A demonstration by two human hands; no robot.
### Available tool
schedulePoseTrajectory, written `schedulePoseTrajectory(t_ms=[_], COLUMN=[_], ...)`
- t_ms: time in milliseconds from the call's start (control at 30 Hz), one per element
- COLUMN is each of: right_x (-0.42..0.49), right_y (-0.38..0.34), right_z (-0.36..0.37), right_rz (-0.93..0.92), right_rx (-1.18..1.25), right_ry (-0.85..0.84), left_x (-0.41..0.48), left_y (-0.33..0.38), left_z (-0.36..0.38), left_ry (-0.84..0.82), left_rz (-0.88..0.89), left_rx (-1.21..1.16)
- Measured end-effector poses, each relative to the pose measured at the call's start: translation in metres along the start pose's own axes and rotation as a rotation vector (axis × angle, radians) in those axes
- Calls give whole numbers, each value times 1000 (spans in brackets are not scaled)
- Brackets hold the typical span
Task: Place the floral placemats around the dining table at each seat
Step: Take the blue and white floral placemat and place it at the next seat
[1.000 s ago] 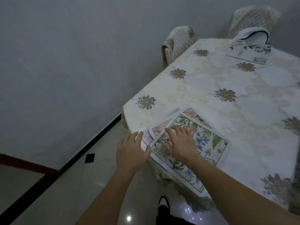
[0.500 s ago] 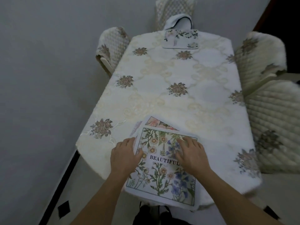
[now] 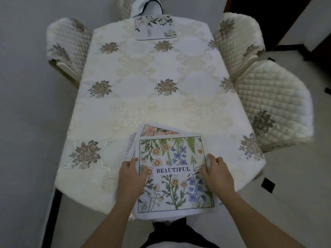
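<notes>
Looking down from head height at a long dining table point(image 3: 143, 111), covered w/ a cream embroidered cloth dotted w/ brown flower bunches. Ringed by quilted cream chairs: near rt chair point(image 3: 272, 104) & far rt chair point(image 3: 238, 38) on one side, left chair point(image 3: 66, 45) opposite, end chair point(image 3: 146, 6) at the far end, mostly cut off by the top of the view. Pale floor point(image 3: 290, 185) at rt, grey wall point(image 3: 26, 104) at left.

At the near edge, centre: a stack of floral placemats point(image 3: 172, 213), overhanging the table toward the body. On top, a white mat point(image 3: 172, 154) w/ daisies, blue flowers, green ferns & the word BEAUTIFUL across the middle. Peeking out beneath at the far-left corner, a pink-flowered mat point(image 3: 157, 130) & a lettered strip point(image 3: 129, 147) of another, text too small to read. No. of mats in the stack: can't tell.

At the far end, well apart from the stack, a single floral placemat point(image 3: 155, 28) lying flat in front of the end chair.

Left hand point(image 3: 131, 176) grasping the white mat's left edge, thumb on the print, fingers curled at the side. Rt hand point(image 3: 218, 174) grasping the rt edge likewise, thumb on top, fingers curled over the border.
</notes>
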State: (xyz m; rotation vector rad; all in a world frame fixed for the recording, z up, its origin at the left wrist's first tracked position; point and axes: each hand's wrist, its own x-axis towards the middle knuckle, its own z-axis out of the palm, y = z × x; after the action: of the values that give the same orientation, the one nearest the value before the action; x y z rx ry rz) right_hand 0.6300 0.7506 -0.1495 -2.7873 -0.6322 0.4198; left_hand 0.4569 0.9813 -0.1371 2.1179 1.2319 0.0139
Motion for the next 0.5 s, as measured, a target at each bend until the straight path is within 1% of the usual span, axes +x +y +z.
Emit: schedulePoseTrajectory(t_ms=[100,233,300,400,500], right_x=[-5,-11,-10,-7,-5], right_y=[-3,-3,-4,-4,-5], right_z=[6,13,13,13,9], right_rz=[122,182,230,290,297], right_rx=[93,204,324,540,638], right_ry=[-45,-46,-41,-45,-92], left_x=[2,6,6,1,-6], left_y=[-1,-6,-7,-10,-6], left_z=[2,3,5,9,11], left_ry=[-23,-28,-81,-117,-94], left_rz=[-20,-81,-106,-92,-55], left_rx=[-38,-157,-238,-343,-383])
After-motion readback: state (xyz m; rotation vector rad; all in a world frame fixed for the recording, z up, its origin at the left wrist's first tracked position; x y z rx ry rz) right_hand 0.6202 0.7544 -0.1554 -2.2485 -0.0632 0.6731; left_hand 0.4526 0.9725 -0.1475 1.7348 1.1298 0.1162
